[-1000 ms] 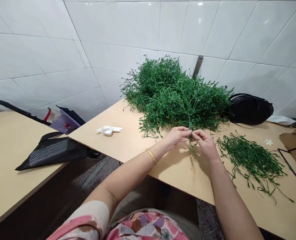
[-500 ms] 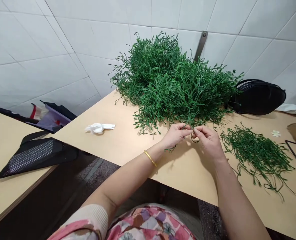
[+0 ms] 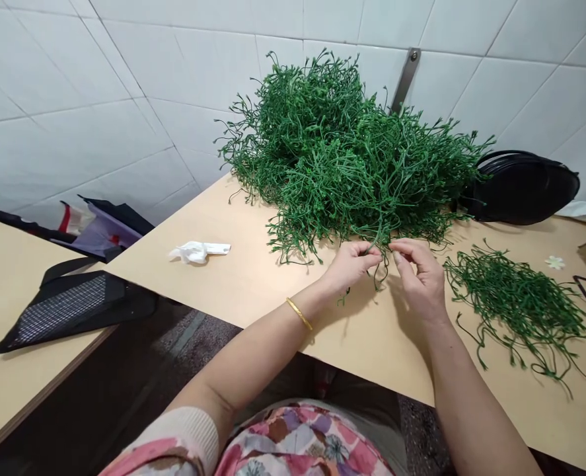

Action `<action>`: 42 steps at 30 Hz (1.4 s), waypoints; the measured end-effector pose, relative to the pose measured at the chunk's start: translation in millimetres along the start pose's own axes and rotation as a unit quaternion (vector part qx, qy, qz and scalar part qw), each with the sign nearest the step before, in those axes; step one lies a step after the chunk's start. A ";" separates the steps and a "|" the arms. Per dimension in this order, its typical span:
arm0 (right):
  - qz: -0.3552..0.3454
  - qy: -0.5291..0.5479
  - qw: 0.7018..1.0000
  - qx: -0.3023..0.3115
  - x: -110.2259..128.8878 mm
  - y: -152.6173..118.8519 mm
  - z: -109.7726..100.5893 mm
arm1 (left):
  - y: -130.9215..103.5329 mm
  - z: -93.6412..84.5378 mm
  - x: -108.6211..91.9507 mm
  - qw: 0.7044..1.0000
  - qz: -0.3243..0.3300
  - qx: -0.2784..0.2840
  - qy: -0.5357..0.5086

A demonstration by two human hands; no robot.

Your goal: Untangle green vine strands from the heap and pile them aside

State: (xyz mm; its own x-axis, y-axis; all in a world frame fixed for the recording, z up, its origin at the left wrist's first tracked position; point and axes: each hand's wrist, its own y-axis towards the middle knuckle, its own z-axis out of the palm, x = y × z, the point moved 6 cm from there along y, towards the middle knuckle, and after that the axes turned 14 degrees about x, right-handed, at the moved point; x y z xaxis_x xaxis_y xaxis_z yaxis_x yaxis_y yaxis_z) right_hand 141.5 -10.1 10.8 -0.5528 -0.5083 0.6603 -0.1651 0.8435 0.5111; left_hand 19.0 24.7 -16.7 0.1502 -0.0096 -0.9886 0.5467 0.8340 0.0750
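Observation:
My left hand (image 3: 355,266) pinches a thin green plastic stem (image 3: 378,272) between thumb and fingertips, at the front of a big heap of green artificial stems (image 3: 342,158). One end of a strand hangs below the palm. Just to the right, my right hand (image 3: 420,274) has its thumb and index finger slightly apart, close to the stem, and no strand shows clearly between them. A smaller, flatter pile of green stems (image 3: 515,297) lies on the table to the right of that hand.
The wooden table (image 3: 253,284) meets a white tiled wall. A crumpled white tissue (image 3: 196,252) lies at left, a black round case (image 3: 525,188) at back right, and a small pale flower (image 3: 555,262) near the right pile. A black mesh bag (image 3: 69,307) rests on another table.
My right hand has moved slightly right, away from my left fingertips, and its finger and thumb have parted. My left hand still pinches the stem. The view has shifted a little.

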 end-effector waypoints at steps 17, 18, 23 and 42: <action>0.101 0.245 0.957 0.116 -21.3 2.4 20.8 | 1.9 7.3 12.7 0.984 -0.076 0.076 -0.144; 0.104 0.222 0.962 0.118 -19.6 1.6 21.3 | 2.3 6.4 13.9 0.984 -0.079 0.066 -0.147; 0.121 0.106 0.980 0.117 -13.3 -2.2 22.3 | 3.7 4.1 15.2 0.986 -0.068 0.050 -0.147; 0.191 0.299 0.917 0.183 -21.0 -8.4 25.0 | -0.8 16.5 23.8 0.945 -0.169 0.175 -0.221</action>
State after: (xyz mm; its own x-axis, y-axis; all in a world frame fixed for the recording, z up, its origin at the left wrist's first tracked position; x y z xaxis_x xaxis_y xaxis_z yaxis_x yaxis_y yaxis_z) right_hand 134.1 -2.2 -21.0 -0.0995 -0.0753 0.9922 -0.3754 0.9263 0.0327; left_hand 35.7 14.6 -38.1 0.2057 -0.5362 -0.8186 0.8517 0.5101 -0.1201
